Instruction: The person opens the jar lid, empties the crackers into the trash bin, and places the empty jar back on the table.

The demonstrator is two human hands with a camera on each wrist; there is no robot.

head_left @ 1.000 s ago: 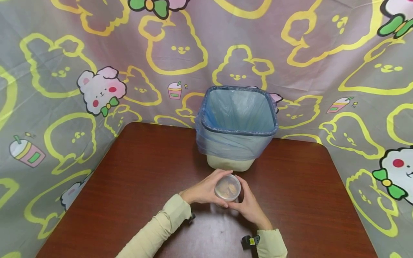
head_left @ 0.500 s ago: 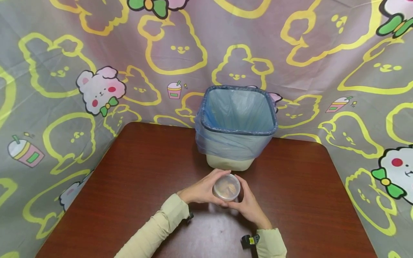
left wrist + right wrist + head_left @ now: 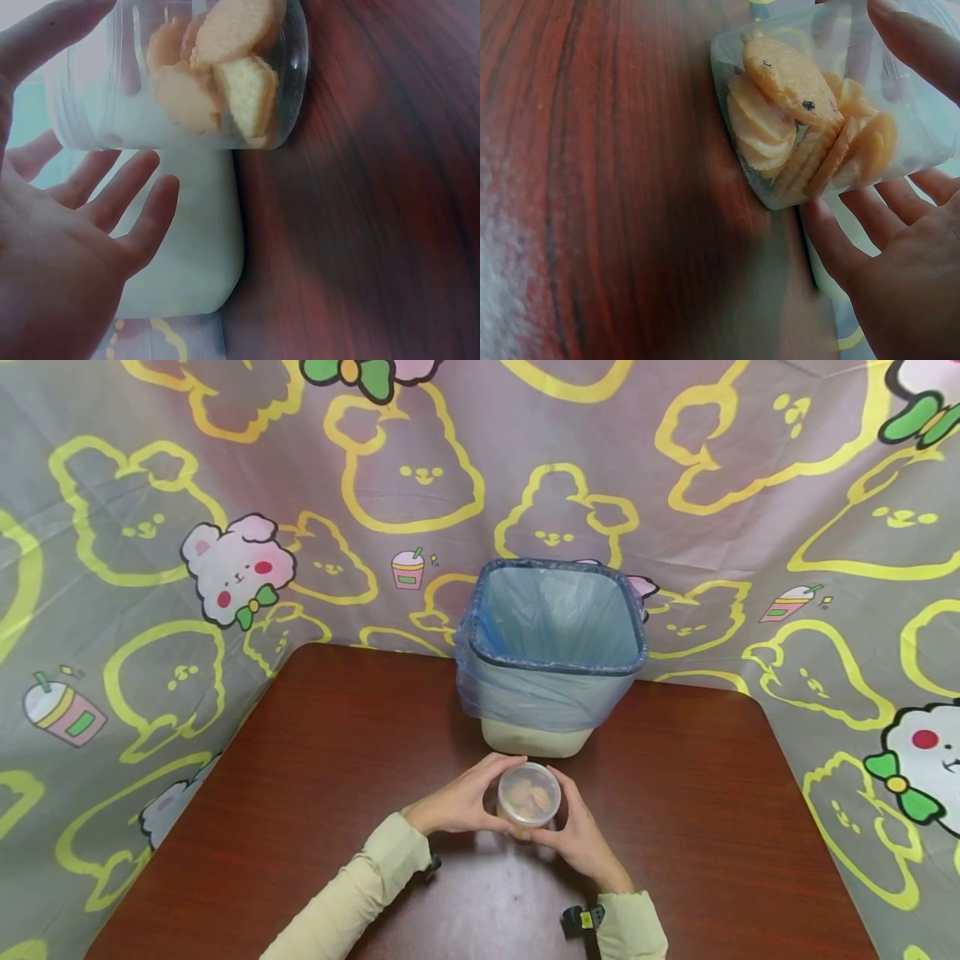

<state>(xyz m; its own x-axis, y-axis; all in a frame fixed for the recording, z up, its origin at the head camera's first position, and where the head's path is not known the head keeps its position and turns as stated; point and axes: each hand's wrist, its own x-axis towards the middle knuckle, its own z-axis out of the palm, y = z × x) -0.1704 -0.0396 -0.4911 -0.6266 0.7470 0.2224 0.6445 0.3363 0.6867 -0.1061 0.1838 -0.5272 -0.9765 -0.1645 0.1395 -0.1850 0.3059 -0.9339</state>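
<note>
Nearest, the person's two pale cream sleeves come in low, the left sleeve (image 3: 356,881) from 7 o'clock and the right sleeve (image 3: 632,928) from 5 o'clock, with a small black strapped device (image 3: 581,922) at the right wrist and another dark piece partly hidden under the left cuff. Both forearms slant inward and the hands meet at a clear, round plastic jar (image 3: 127,105) between them. The left hand (image 3: 468,799) holds the jar from 9 o'clock, wrist bent a little toward it, index finger reaching to the far side near 12 and thumb to the near side near 6, so that a gap shows between palm and wall. In the left wrist view its other fingers are spread and lightly bent. The right hand (image 3: 585,843) grips from about 4 o'clock, thumb forward along the near side and index finger curving up around the far right; the right wrist view shows the remaining fingers along the jar's side and the palm apart from it. Inside, golden-brown, round biscuits (image 3: 238,30) lie heaped at the bottom. The jar stands roughly upright, low over the dark red-brown, wood-grained table (image 3: 352,718); whether its base touches cannot be told. Just beyond, at 12 o'clock, sits a cream plastic bin (image 3: 536,739), its rim covered by a translucent blue plastic bag (image 3: 551,697). Farthest hangs a grey cloth (image 3: 262,477) printed with yellow outlined animals.
</note>
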